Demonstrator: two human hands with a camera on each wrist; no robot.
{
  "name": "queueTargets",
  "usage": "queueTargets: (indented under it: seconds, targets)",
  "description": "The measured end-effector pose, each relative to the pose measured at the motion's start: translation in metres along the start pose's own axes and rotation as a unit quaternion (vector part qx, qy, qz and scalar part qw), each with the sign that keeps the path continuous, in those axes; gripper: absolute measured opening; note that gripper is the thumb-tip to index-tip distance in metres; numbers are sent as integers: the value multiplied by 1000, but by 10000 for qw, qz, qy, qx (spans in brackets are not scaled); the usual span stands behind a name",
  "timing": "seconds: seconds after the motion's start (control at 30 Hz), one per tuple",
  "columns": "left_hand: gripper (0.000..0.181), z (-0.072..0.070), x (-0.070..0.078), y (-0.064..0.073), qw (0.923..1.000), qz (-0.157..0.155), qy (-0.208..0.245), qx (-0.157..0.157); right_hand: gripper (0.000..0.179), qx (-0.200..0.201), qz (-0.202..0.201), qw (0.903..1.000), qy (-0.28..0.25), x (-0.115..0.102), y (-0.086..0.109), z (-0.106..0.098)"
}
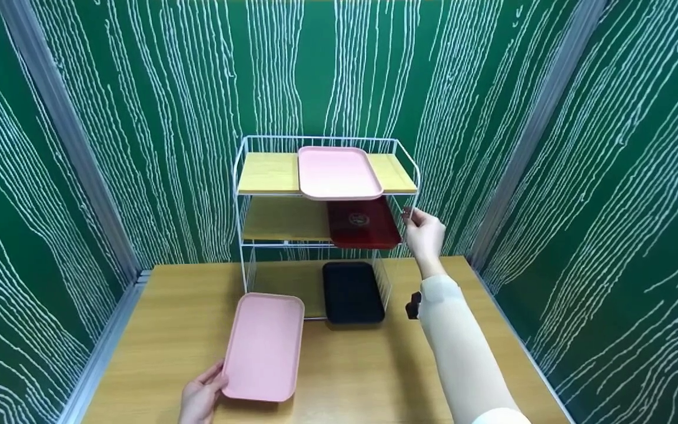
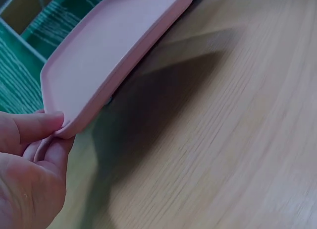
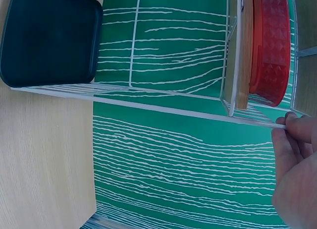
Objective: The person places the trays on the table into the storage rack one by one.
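My left hand (image 1: pixel 199 396) pinches a pink tray (image 1: pixel 265 347) at its near left corner, thumb on top and fingers beneath. The tray is raised over the table and casts a shadow there, as the left wrist view shows. My right hand (image 1: pixel 426 235) pinches the right front post of a white wire rack (image 1: pixel 239 218), beside the middle shelf. A second pink tray (image 1: pixel 339 172) lies on the top shelf, jutting past its front edge. On the middle shelf sits a red tray (image 1: pixel 364 224) with a round pale emblem. A black tray (image 1: pixel 354 292) lies on the bottom level, at the right.
The rack stands at the back of a wooden table (image 1: pixel 339 371). Green panels (image 1: pixel 186 118) with wavy white lines close in the back and both sides, joined by grey metal posts (image 1: pixel 536 123). A dark device (image 1: pixel 414 305) sits at the right wrist.
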State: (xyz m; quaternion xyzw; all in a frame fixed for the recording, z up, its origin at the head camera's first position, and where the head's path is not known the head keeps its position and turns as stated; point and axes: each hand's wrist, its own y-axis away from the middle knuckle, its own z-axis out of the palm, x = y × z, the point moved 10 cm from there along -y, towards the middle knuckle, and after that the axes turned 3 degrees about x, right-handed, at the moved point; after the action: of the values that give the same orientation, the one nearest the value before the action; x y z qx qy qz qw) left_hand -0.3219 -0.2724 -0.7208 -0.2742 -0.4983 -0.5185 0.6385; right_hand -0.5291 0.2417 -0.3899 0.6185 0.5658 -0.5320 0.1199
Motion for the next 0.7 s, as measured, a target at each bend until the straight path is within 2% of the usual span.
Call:
queueTargets:
  seconds: [0.1, 0.27, 0.53, 0.7]
  targets:
    - [58, 10, -5, -2, 10000, -19, -64, 6, 26, 11, 5, 10000, 5, 1, 0, -1]
    - [60, 23, -12, -5, 9995, -103, -196, 239, 25, 62, -67, 9999, 58, 0, 0, -2]
    - [59, 45, -17, -16, 9991, -126, -264, 318, 26, 152, -166, 9997, 117, -3, 2, -4]
    - [58, 55, -21, -24, 9970, -270, -389, 608, 27, 115, -97, 9998, 136, -4, 2, -4]
